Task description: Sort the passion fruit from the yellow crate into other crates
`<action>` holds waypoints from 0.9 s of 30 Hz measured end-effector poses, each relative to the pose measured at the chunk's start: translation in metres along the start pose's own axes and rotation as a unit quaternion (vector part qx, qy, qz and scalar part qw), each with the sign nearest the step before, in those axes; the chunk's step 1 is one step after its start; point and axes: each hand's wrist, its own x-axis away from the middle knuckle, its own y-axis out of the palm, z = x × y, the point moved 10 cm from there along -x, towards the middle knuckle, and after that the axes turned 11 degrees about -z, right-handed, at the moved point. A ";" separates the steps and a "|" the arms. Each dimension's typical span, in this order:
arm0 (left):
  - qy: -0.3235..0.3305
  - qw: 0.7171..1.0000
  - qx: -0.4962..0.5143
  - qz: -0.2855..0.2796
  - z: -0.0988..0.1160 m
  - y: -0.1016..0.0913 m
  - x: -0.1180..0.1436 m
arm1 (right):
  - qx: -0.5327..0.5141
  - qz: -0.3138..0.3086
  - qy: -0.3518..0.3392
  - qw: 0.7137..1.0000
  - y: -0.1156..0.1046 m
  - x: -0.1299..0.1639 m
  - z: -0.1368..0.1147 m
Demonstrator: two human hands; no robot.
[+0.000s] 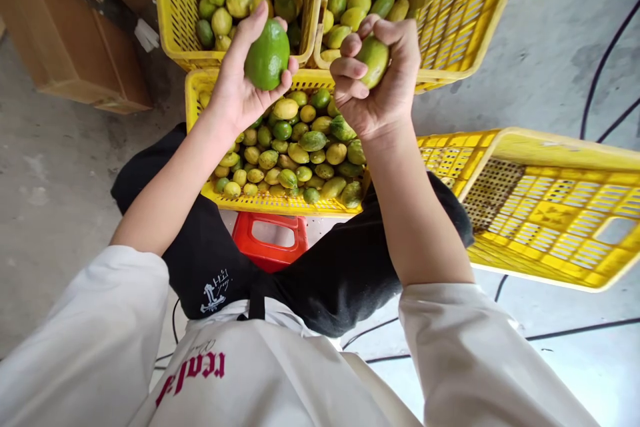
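My left hand [239,73] holds a glossy green lemon [267,55], thumb along one side and fingertips showing on the other. In my right hand [387,80] is a yellow-green lemon [373,61], with the fingers curled round it. Both hands are raised above a yellow plastic crate [280,205] filled with a layer of small yellow and green lemons [299,153]. Behind it stand a back left crate [175,13] and a back right crate [453,13], each holding more lemons. My hands are apart from each other.
A red plastic stool [270,255] shows beneath the near crate, between my knees. At right another yellow crate [555,213] lies on its side. Cardboard boxes [75,40] stand at upper left. Black cables [595,87] run over the grey concrete floor [45,167].
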 end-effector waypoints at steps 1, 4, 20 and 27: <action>0.000 1.000 -0.011 0.006 0.000 -0.003 0.000 | 0.001 0.001 -0.003 1.000 0.002 0.000 0.000; 0.006 1.000 -0.020 0.009 -0.001 -0.007 -0.001 | 0.010 0.007 -0.014 1.000 0.010 0.005 -0.001; 0.014 1.000 0.006 0.002 0.005 0.002 0.005 | 0.058 -0.016 0.001 0.998 0.003 0.001 0.000; 0.007 1.000 0.003 0.022 0.000 -0.009 -0.002 | 0.034 0.015 0.045 0.998 -0.006 0.001 0.016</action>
